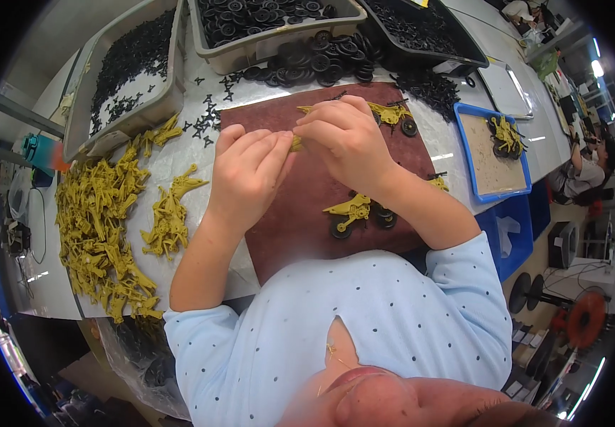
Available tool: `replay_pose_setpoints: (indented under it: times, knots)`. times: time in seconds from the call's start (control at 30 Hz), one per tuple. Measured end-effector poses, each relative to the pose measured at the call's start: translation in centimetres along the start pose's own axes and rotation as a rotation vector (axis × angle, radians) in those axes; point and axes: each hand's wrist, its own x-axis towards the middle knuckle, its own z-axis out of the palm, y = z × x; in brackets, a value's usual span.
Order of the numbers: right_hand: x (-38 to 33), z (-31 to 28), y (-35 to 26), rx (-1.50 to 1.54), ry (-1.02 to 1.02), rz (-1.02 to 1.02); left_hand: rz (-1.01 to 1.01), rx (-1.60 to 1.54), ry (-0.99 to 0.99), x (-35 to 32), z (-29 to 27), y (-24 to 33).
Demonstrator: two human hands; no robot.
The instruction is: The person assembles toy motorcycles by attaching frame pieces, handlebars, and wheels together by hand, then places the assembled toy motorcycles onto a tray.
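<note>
nearest the body, a finished yellow toy piece with black wheels (353,213) lies on the brown mat (300,213), just below the right forearm. above it both hands meet over the mat's middle. the left hand (247,174) has its fingers curled narrow, tips pinching one end of a small yellow plastic part (296,143); the right hand (346,139) closes on the other end, fingers bent tight around it. the part is mostly hidden between the fingertips, so its shape is hard to tell. to the left, a heap of loose yellow parts (101,228) spreads across the table. beyond the hands another yellow wheeled piece (393,114) rests at the mat's far edge. a blue tray (470,135) with one more sits to the right. farthest off, grey bins of black parts (264,25) and a pile of black wheels (321,60) line the back.
</note>
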Motion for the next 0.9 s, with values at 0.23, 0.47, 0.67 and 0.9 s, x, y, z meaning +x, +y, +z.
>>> replay_pose_setpoints:
  times: [0.23,0.47,0.67,0.9]
  knots:
    - [-0.7,-0.8,-0.3,-0.107,-0.047,0.013,0.056,-0.015,0.043,-0.2,0.6,0.3]
    - [-1.0,-3.0,-1.9,0.597,0.349,0.417,0.055,0.097,0.175,-0.1,-0.1,0.5]
    - [-3.0,-3.7,-1.4,1.237,-0.052,0.914,0.324,0.295,0.267,-1.1,0.4,1.8]
    - [-3.3,-4.6,-2.6,0.917,0.022,0.692,-0.129,-0.617,0.422,0.5,1.5,2.9]
